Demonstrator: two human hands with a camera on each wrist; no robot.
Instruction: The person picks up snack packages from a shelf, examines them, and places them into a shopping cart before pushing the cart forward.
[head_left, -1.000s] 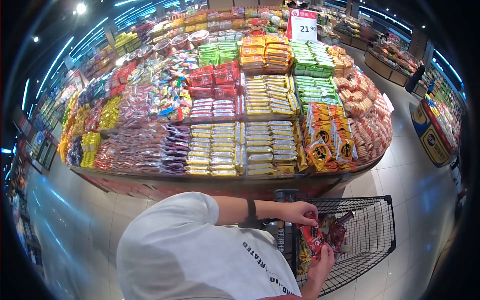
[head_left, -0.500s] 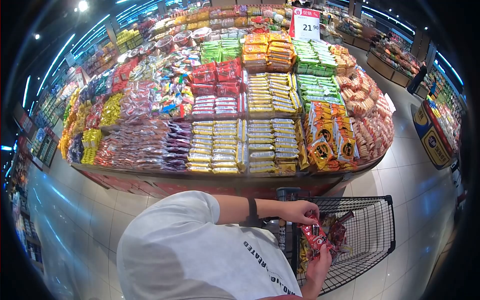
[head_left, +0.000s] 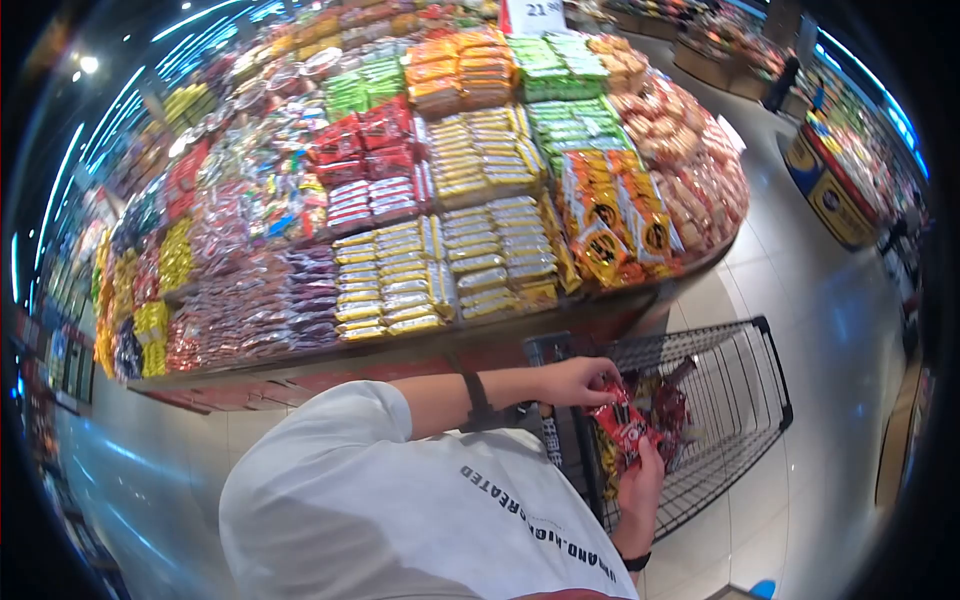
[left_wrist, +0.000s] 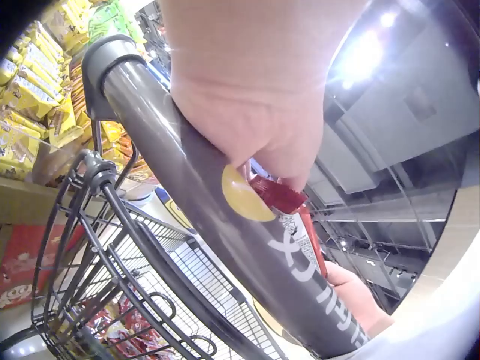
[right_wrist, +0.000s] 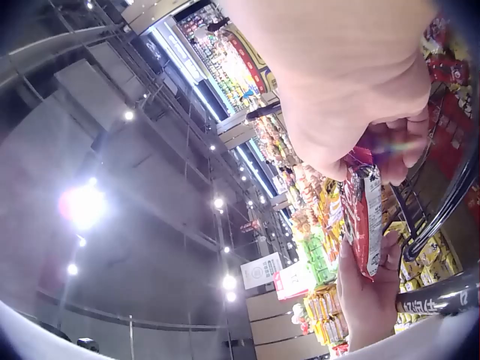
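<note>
A red snack packet [head_left: 625,428] with white and dark print is held between both hands over the shopping cart [head_left: 735,395]. My left hand [head_left: 583,381] pinches its upper end; in the left wrist view the crimped red packet end [left_wrist: 279,196] shows under the fingers, beside the dark cart handle [left_wrist: 202,195]. The right hand [head_left: 641,484] grips the packet's lower end, with the thumb along it. Printed text covers the side of the packet [right_wrist: 363,225] in the right wrist view. Red and yellow packets [head_left: 668,412] lie in the cart below the hands.
A large display [head_left: 440,335] stacked with bagged and wrapped snacks stands just beyond the cart. A price sign [head_left: 541,14] rises at its back. Tiled floor [head_left: 750,285] runs along the right, with another display stand [head_left: 835,190] farther off.
The head view has tilted and shifted, so the display sits farther left and the cart higher. Both hands keep hold of the red packet, with little shift between them.
</note>
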